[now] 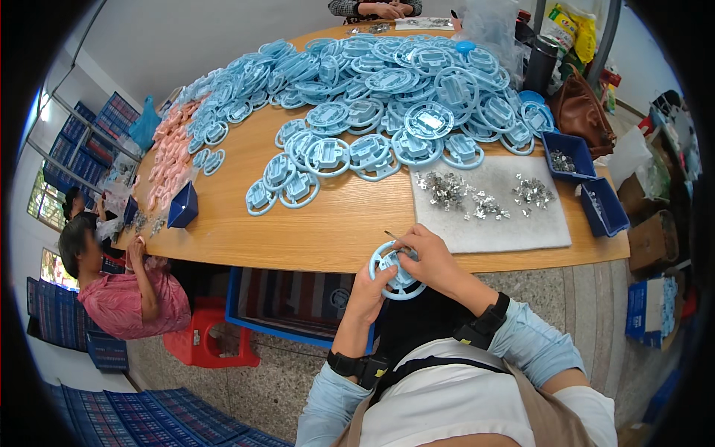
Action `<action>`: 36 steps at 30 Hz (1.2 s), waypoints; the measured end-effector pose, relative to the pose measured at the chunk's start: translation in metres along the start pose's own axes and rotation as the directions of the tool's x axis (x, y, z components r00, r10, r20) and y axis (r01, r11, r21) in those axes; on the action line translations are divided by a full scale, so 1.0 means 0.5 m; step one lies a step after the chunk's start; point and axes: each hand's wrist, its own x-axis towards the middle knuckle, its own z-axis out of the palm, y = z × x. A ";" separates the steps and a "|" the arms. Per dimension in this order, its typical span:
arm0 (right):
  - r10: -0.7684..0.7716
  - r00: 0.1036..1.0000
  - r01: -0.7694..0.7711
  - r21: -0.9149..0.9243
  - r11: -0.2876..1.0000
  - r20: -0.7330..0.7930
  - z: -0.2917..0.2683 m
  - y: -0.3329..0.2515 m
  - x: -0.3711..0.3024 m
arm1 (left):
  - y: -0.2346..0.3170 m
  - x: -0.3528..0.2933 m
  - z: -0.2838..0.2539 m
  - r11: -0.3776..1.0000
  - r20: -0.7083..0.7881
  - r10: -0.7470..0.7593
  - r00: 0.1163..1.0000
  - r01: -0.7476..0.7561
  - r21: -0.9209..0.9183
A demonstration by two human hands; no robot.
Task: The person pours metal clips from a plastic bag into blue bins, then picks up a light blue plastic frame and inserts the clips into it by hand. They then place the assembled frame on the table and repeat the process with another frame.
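Observation:
A light-blue plastic toy steering wheel [403, 294] is held over my lap, just off the table's front edge. My left hand [365, 293] is closed on its rim, with the thumb over the front. My right hand [430, 261] pinches a thin metal tool [392, 236], perhaps tweezers, with its fingers over the wheel's middle. Those fingers hide what lies under them. Just beyond the right hand lies a pale mat [514, 234] bearing loose heaps of small shiny metal pieces [448, 191].
Many blue wheels [370, 115] are piled across the table [246, 237], beside pink parts [173, 149]. Blue bins [605, 208] and a brown bag [581, 112] stand at right; another bin [183, 205] is at left. A co-worker [134, 294] sits left, another person's hands [391, 10] at the far edge.

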 end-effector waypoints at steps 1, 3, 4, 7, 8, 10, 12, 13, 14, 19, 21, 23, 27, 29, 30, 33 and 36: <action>0.005 1.000 -0.005 0.008 1.000 -0.004 0.000 -0.001 -0.001 | -0.001 0.000 0.000 1.000 -0.009 0.005 1.000 -0.005 0.003; 0.030 1.000 -0.030 -0.016 0.999 -0.009 -0.003 -0.001 0.002 | -0.003 0.000 0.001 1.000 0.000 0.013 1.000 -0.013 -0.015; 0.054 0.998 -0.055 -0.039 0.998 -0.013 -0.005 -0.001 0.002 | -0.005 0.000 0.002 0.999 0.008 0.020 1.000 -0.020 -0.033; 0.051 0.999 -0.051 0.007 0.999 -0.020 -0.003 0.000 -0.002 | -0.004 -0.004 0.006 0.997 -0.011 0.008 1.000 -0.008 -0.072; 0.050 0.998 -0.050 0.007 0.999 -0.022 -0.004 -0.002 -0.003 | -0.006 -0.005 0.005 0.997 -0.009 0.008 1.000 -0.009 -0.071; 0.105 0.994 -0.105 0.102 0.989 0.013 -0.007 -0.007 -0.004 | -0.011 -0.004 -0.003 0.994 -0.025 -0.026 0.999 0.023 -0.108; 0.122 0.993 -0.122 0.095 0.988 0.011 -0.012 -0.015 -0.005 | -0.007 -0.006 0.002 0.989 -0.030 -0.042 0.999 0.037 -0.140; 0.139 0.990 -0.140 0.088 0.986 0.012 -0.015 -0.019 -0.006 | -0.006 -0.005 0.005 0.984 -0.036 -0.059 0.998 0.052 -0.173; 0.141 0.990 -0.141 0.084 0.986 0.005 -0.015 -0.029 -0.011 | -0.008 -0.005 0.002 0.983 -0.028 -0.060 0.998 0.055 -0.173; 0.056 0.992 -0.068 -0.107 0.992 -0.115 -0.022 -0.027 -0.022 | -0.006 -0.007 0.006 0.975 -0.031 -0.045 0.999 0.037 -0.220; 0.088 0.993 -0.096 -0.101 0.990 -0.083 -0.030 -0.030 -0.019 | -0.007 -0.003 0.006 0.984 -0.040 -0.015 0.999 0.007 -0.180; 0.116 0.992 -0.120 -0.093 0.988 -0.050 -0.028 -0.034 -0.018 | -0.008 -0.001 0.003 0.990 -0.050 0.019 0.999 -0.026 -0.138; 0.030 0.999 -0.037 -0.269 0.963 -0.030 -0.017 -0.039 -0.042 | -0.015 -0.004 -0.005 0.987 -0.070 0.030 0.997 -0.040 -0.156; -0.006 1.000 0.014 -0.337 0.941 0.025 -0.020 -0.038 -0.058 | -0.014 -0.006 -0.003 0.984 -0.084 0.045 0.995 -0.059 -0.170; 0.005 0.994 0.043 -0.440 0.897 0.108 -0.022 -0.036 -0.069 | -0.012 -0.007 0.005 0.979 -0.099 0.029 0.995 -0.048 -0.196; -0.033 0.984 0.124 -0.540 0.832 0.175 -0.014 -0.032 -0.083 | -0.011 -0.007 0.009 0.976 -0.113 0.010 0.994 -0.034 -0.216; -0.149 0.982 0.189 -0.561 0.806 0.117 -0.006 -0.028 -0.079 | -0.013 -0.005 0.007 0.977 -0.114 0.010 0.993 -0.034 -0.211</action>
